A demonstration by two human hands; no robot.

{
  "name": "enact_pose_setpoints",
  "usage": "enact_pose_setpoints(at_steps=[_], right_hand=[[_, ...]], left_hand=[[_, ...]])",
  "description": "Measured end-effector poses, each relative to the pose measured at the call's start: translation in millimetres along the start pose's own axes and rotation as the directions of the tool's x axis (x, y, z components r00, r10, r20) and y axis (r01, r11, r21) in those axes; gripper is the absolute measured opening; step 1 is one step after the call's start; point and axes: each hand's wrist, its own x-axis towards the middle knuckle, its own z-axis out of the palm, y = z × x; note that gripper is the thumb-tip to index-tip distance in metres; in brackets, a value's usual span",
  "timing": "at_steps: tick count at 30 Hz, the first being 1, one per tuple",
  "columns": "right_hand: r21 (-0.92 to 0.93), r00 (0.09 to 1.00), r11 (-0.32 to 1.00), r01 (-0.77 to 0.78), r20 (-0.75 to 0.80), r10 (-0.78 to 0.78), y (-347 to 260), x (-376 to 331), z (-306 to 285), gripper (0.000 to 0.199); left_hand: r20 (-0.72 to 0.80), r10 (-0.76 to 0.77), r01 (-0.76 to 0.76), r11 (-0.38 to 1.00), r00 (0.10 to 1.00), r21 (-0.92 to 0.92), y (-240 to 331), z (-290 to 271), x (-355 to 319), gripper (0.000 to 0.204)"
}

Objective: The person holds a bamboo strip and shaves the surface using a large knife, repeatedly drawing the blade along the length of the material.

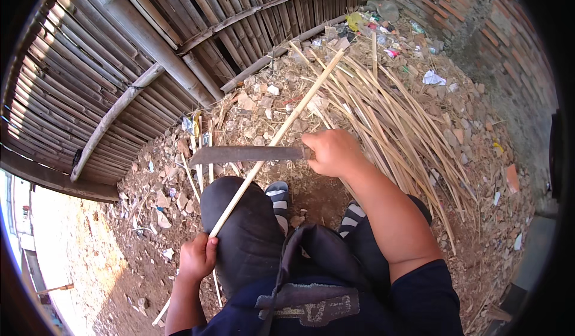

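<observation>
My left hand (pixel 196 257) is closed round the lower part of a long pale bamboo strip (pixel 288 122), beside my left knee. The strip slants up and to the right, past the knee, toward the far pile. In my right hand (pixel 333 152) is the handle of a machete (pixel 248 154), gripped in a fist. Its dark, worn blade points left and crosses the strip near the middle, above my knees. Whether the blade's edge bites into the strip, I cannot tell. Most of the handle is hidden by my fingers.
A heap of split bamboo strips (pixel 389 120) lies on the ground ahead and to the right. A few more strips (pixel 200 147) lie left of my knee. Rubble and litter cover the dirt. A bamboo wall (pixel 144 42) stands left, a brick wall (pixel 509 42) right.
</observation>
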Motion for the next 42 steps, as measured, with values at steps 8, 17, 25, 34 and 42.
enact_pose_setpoints(at_steps=[8,17,25,34,42], right_hand=[[0.276,0.901,0.87,-0.409,-0.031,0.433,27,7,11,0.028],[0.302,0.901,0.868,-0.395,0.311,0.301,30,8,-2,0.026],[0.341,0.918,0.86,-0.381,0.028,0.396,31,-3,-5,0.033],[0.259,0.939,0.914,-0.313,0.228,0.257,48,-7,-16,0.042],[0.201,0.968,0.95,-0.237,0.133,0.213,32,-12,-19,0.036]], left_hand=[[0.058,0.001,-0.005,0.998,0.998,0.064,8,-10,3,0.035],[0.053,0.033,-0.035,0.999,0.998,0.032,-2,-8,0,0.033],[-0.013,0.025,-0.024,0.999,1.0,0.043,-11,-12,-9,0.034],[-0.055,0.033,-0.027,0.994,0.998,0.104,-38,-8,-45,0.032],[-0.142,0.066,-0.053,0.994,0.988,0.093,2,-21,-20,0.016]])
